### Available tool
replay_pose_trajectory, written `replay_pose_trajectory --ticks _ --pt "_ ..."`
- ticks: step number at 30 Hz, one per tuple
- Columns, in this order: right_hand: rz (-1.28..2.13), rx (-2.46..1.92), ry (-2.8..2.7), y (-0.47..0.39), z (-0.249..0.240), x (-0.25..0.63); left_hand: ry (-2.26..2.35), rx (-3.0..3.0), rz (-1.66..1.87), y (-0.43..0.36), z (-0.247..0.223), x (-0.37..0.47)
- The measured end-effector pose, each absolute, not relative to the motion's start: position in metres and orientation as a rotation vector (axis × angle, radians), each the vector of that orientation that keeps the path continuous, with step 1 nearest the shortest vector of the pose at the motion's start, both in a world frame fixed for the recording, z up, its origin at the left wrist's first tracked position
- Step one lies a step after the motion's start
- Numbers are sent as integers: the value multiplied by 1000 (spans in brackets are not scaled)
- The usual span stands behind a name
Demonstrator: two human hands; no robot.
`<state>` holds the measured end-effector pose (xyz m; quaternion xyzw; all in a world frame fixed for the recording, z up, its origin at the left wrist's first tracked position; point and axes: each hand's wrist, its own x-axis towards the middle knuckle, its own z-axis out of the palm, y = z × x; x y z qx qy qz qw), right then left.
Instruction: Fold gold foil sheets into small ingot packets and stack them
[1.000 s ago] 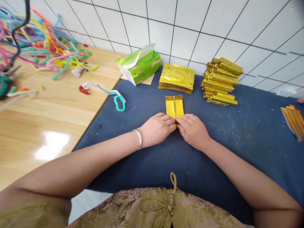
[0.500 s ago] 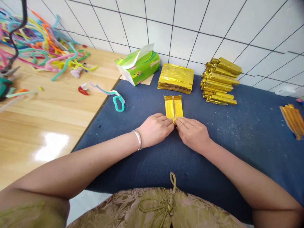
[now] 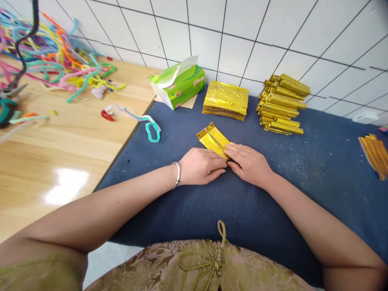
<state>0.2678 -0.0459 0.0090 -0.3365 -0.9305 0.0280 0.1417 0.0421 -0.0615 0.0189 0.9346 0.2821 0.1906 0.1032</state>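
Note:
A folded sheet of gold foil paper [image 3: 213, 138] lies slanted on the dark blue cloth, its two side flaps meeting along a middle seam. At its near edge my left hand [image 3: 203, 165], with a silver bangle at the wrist, has its fingers closed on the paper. My right hand [image 3: 250, 165] grips the right near corner, fingers on top and thumb close to the left fingertips. The hands hide the paper's near end. Beyond it are a flat stack of gold foil paper [image 3: 226, 99] and a pile of narrow folded gold strips [image 3: 283, 104].
A green tissue pack [image 3: 184, 87] stands near the tiled wall [image 3: 239, 36]. Left, the wooden table [image 3: 100, 133] bears tangled pipe cleaners [image 3: 57, 52] and scissors [image 3: 12, 95]. A teal pipe-cleaner loop [image 3: 152, 131] lies on the cloth [image 3: 169, 210]. More gold strips [image 3: 373, 155] lie far right.
The gold paper has turned, its far end swinging left, so it now lies slanted. My right hand has shifted onto its right side; my left fingers remain at the near edge.

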Motion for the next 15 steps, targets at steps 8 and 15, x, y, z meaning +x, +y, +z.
replay_pose_trajectory --ticks 8,15 --pt "88 -953 -2686 -44 8 269 703 2738 706 -55 14 37" --pt "84 -894 -2690 -41 7 273 1126 2562 1160 -16 15 5"
